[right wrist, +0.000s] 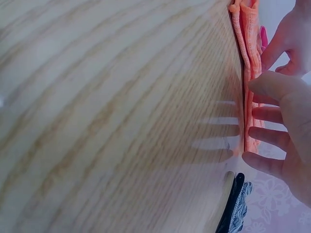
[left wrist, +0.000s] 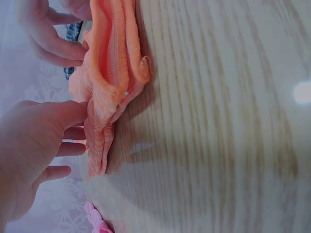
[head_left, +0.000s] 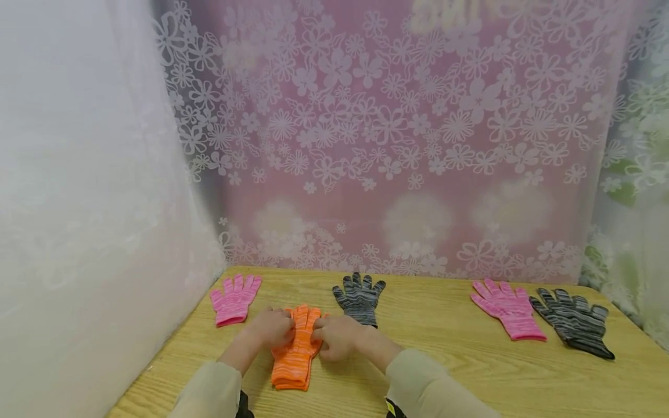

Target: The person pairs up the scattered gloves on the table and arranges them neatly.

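A pair of orange knit gloves lies stacked on the wooden table, fingers pointing away and cuffs toward me. In the left wrist view the two cuffs show as separate layers. My left hand touches the left edge of the gloves, its fingers fairly straight and loosely spread. On the opposite edge rests my right hand. The right wrist view shows its thumb and extended fingers against the side of the orange gloves.
Pink gloves lie at the back left and on the right. One grey-black glove is just beyond my right hand; another grey-black glove lies at the far right. Flowered translucent curtains hang behind and beside the table.
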Demonstrator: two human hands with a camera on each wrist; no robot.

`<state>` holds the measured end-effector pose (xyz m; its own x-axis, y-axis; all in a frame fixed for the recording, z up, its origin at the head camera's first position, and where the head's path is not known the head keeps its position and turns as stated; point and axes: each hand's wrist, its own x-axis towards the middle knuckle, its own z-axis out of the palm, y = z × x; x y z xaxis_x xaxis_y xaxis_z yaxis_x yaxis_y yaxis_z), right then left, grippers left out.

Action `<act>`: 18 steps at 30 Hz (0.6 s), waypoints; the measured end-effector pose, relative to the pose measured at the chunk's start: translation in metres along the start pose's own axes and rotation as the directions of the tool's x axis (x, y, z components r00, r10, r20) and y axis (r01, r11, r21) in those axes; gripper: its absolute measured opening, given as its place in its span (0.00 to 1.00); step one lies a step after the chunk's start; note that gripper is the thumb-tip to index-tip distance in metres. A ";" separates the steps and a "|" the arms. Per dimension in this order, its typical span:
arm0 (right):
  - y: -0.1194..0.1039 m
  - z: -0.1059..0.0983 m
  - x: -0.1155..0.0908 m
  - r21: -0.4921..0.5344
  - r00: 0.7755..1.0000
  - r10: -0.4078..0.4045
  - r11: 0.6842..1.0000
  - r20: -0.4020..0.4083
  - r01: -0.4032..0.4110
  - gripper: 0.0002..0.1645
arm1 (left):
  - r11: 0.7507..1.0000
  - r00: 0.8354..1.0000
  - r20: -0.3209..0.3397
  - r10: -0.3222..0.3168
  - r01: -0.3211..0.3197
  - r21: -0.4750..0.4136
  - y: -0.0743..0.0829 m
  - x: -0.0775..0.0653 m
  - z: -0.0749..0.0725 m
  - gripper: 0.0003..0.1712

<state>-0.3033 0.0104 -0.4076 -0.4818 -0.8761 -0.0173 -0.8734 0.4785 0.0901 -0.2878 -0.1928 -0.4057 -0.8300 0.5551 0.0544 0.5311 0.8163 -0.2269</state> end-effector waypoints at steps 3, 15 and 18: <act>0.000 -0.001 0.001 -0.008 1.000 0.006 1.000 0.012 -0.006 0.16 | 1.000 1.000 0.018 -0.013 0.013 0.017 0.001 -0.001 -0.002 0.11; -0.005 -0.005 -0.002 -0.003 0.994 -0.090 0.996 -0.062 0.090 0.15 | 0.994 0.990 -0.101 0.101 -0.097 0.042 -0.001 -0.010 0.000 0.09; -0.009 -0.007 -0.001 0.009 0.988 -0.145 0.989 -0.044 0.145 0.17 | 0.991 0.987 -0.109 0.117 -0.108 0.083 0.000 -0.012 0.000 0.08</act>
<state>-0.2945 0.0063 -0.4010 -0.3467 -0.9379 0.0142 -0.9347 0.3467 0.0782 -0.2777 -0.1994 -0.4059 -0.7387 0.6608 0.1332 0.6017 0.7354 -0.3117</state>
